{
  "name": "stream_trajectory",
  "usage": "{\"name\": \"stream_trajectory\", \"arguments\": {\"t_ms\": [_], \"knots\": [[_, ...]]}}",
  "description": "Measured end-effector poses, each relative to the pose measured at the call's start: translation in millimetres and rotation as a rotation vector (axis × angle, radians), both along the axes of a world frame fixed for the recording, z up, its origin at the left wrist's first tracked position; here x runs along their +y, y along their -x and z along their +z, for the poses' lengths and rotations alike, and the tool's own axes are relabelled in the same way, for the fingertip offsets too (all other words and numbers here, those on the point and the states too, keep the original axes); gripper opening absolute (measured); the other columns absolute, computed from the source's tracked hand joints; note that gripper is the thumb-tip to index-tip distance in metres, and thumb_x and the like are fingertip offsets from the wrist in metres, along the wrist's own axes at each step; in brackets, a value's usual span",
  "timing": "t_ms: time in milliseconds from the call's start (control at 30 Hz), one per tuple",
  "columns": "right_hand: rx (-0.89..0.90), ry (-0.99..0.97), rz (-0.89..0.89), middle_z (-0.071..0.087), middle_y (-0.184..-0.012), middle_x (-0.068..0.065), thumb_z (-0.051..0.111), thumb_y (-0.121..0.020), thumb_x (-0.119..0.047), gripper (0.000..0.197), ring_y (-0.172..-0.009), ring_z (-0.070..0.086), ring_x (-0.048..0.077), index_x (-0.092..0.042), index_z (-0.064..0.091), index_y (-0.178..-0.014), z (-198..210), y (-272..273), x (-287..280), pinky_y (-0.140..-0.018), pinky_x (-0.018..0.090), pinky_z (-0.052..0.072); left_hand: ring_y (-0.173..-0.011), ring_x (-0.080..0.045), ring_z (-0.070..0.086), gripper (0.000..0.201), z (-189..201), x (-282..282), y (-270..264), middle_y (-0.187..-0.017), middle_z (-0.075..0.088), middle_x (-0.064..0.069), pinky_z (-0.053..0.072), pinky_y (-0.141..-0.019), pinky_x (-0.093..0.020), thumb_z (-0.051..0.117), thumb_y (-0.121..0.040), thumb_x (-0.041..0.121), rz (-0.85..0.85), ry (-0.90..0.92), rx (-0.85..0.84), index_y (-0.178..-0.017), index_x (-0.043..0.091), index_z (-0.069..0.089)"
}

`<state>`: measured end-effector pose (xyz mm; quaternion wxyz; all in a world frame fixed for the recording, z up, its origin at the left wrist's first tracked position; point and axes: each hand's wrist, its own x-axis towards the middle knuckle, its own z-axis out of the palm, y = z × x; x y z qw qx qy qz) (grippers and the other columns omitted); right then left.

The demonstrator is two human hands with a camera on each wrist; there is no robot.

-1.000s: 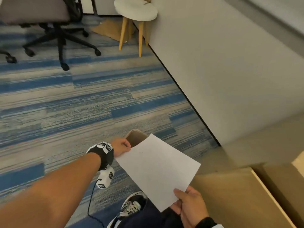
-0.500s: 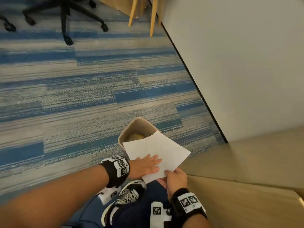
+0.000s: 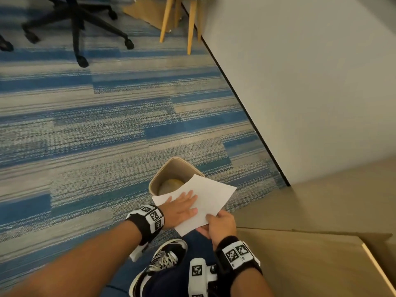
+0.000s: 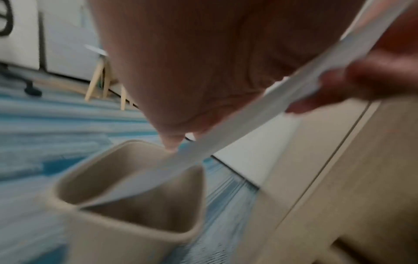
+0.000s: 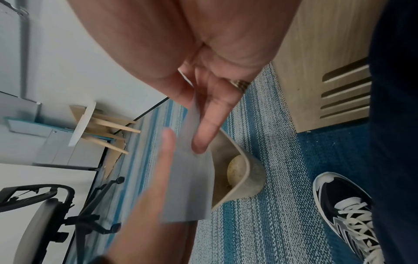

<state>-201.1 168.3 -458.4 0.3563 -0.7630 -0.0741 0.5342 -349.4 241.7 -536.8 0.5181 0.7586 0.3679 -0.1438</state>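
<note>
1. Since a second ago the left hand (image 3: 181,209) has left the far corner of the sheet of paper (image 3: 211,196) and now lies flat on top of it. The sheet has come down from chest height to just above the bin (image 3: 157,179).
2. Left fingers (image 3: 189,196) are straight and spread, pressing on the upper face of the sheet; nothing is curled round it.
3. Right hand (image 3: 220,225) pinches the near edge of the sheet, thumb on top. The right wrist view shows its fingers (image 5: 210,125) underneath the paper.
4. The sheet is white and unfolded, tilted, and its far left part hangs over the mouth of the bin. In the left wrist view it is seen edge-on (image 4: 226,128), apart from the rim (image 4: 126,232) below.
5. The bin is beige with rounded corners and stands on the striped blue and grey carpet (image 3: 96,136), near the wall (image 3: 310,82).
6. A crumpled yellowish lump (image 3: 171,184) lies at the bottom of the bin.
7. One black and white shoe (image 3: 166,259) shows on the carpet below the hands, and a wooden tabletop (image 3: 300,266) lies to the right.
8. An office chair base (image 3: 75,24) and the wooden legs of a stool (image 3: 190,26) stand well apart, at the far end of the carpet.
</note>
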Motion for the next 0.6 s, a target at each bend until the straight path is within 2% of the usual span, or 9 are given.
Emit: {"name": "stream_trajectory", "arguments": {"t_ms": [100, 167, 200, 267, 333, 400, 467, 533, 600], "knots": [[-0.023, 0.004, 0.009, 0.076, -0.100, 0.018, 0.053, -0.096, 0.009, 0.025, -0.090, 0.075, 0.035, -0.005, 0.072, -0.101, -4.4, -2.5, 2.5, -0.056, 0.032, 0.061, -0.150, -0.006, -0.017, 0.101, 7.2, -13.9, -13.6, -0.165, -0.014, 0.020, -0.012, -0.119, -0.041, 0.002, -0.070, 0.097, 0.027, 0.121, -0.226, -0.156, 0.044, -0.005], [-0.043, 0.005, 0.018, 0.076, -0.100, 0.018, 0.053, -0.095, 0.010, 0.025, -0.088, 0.075, 0.035, -0.005, 0.073, -0.098, -5.7, -3.9, 3.3, -0.056, 0.033, 0.061, -0.153, -0.013, -0.015, 0.104, -0.5, -11.6, -10.4, -0.166, -0.011, 0.018, -0.011, -0.120, -0.048, 0.003, -0.068, 0.099, 0.036, 0.115, -0.076, -0.157, 0.044, -0.003], [-0.062, 0.009, 0.026, 0.076, -0.100, 0.017, 0.053, -0.094, 0.009, 0.025, -0.089, 0.075, 0.035, -0.006, 0.072, -0.095, -8.0, -5.2, 2.6, -0.057, 0.035, 0.062, -0.154, -0.021, -0.013, 0.098, -5.8, -5.7, -6.5, -0.167, -0.011, 0.014, -0.008, -0.120, -0.053, 0.007, -0.077, 0.094, 0.043, 0.084, 0.076, -0.158, 0.040, -0.001], [-0.099, 0.010, 0.061, 0.076, -0.100, 0.016, 0.054, -0.091, 0.008, 0.026, -0.090, 0.074, 0.035, -0.009, 0.073, -0.092, -14.2, -7.8, 2.7, -0.062, 0.041, 0.064, -0.154, -0.031, -0.013, 0.072, -4.2, 5.5, -3.7, -0.168, -0.013, 0.005, -0.003, -0.121, -0.058, 0.015, -0.100, 0.069, 0.101, -0.005, 0.238, -0.160, 0.032, 0.000], [-0.121, 0.008, 0.069, 0.076, -0.100, 0.016, 0.054, -0.088, 0.007, 0.026, -0.090, 0.074, 0.036, -0.009, 0.075, -0.092, -19.0, -11.4, 3.6, -0.066, 0.048, 0.065, -0.154, -0.024, -0.016, 0.073, 7.3, 5.1, -10.9, -0.167, -0.015, 0.009, -0.007, -0.122, -0.053, 0.013, -0.097, 0.067, 0.178, -0.050, 0.008, -0.160, 0.034, -0.001], [-0.108, -0.007, 0.057, 0.077, -0.099, 0.016, 0.055, -0.088, 0.006, 0.026, -0.090, 0.075, 0.036, -0.009, 0.076, -0.092, -19.4, -13.7, 3.1, -0.068, 0.051, 0.065, -0.151, -0.012, -0.020, 0.072, 17.5, -5.2, -22.7, -0.165, -0.016, 0.018, -0.014, -0.120, -0.044, 0.010, -0.094, 0.073, 0.132, -0.060, -0.161, -0.158, 0.042, -0.004], [-0.081, -0.002, 0.048, 0.077, -0.097, 0.016, 0.054, -0.090, 0.008, 0.025, -0.090, 0.075, 0.035, -0.005, 0.075, -0.095, -18.5, -14.4, 2.0, -0.069, 0.049, 0.065, -0.152, -0.014, -0.017, 0.064, -2.7, -10.8, -21.2, -0.167, -0.014, 0.015, -0.014, -0.119, -0.047, 0.013, -0.102, 0.064, 0.040, -0.039, -0.010, -0.158, 0.042, -0.005], [-0.099, 0.010, 0.046, 0.075, -0.099, 0.021, 0.053, -0.089, 0.009, 0.020, -0.090, 0.074, 0.040, 0.002, 0.071, -0.096, -19.8, -15.4, 0.4, -0.068, 0.052, 0.065, -0.154, -0.028, -0.011, 0.065, -17.3, 0.2, -7.9, -0.169, -0.012, 0.003, -0.006, -0.120, -0.060, 0.009, -0.102, 0.061, 0.157, -0.034, 0.277, -0.160, 0.035, 0.000], [-0.132, 0.005, 0.067, 0.075, -0.098, 0.024, 0.054, -0.085, 0.007, 0.018, -0.087, 0.074, 0.043, 0.003, 0.070, -0.092, -24.2, -19.1, -1.3, -0.066, 0.058, 0.063, -0.154, -0.030, -0.010, 0.072, -17.0, 9.8, -6.8, -0.169, -0.012, 0.003, -0.006, -0.119, -0.064, 0.005, -0.098, 0.069, 0.304, -0.069, 0.184, -0.161, 0.034, 0.000]]}}
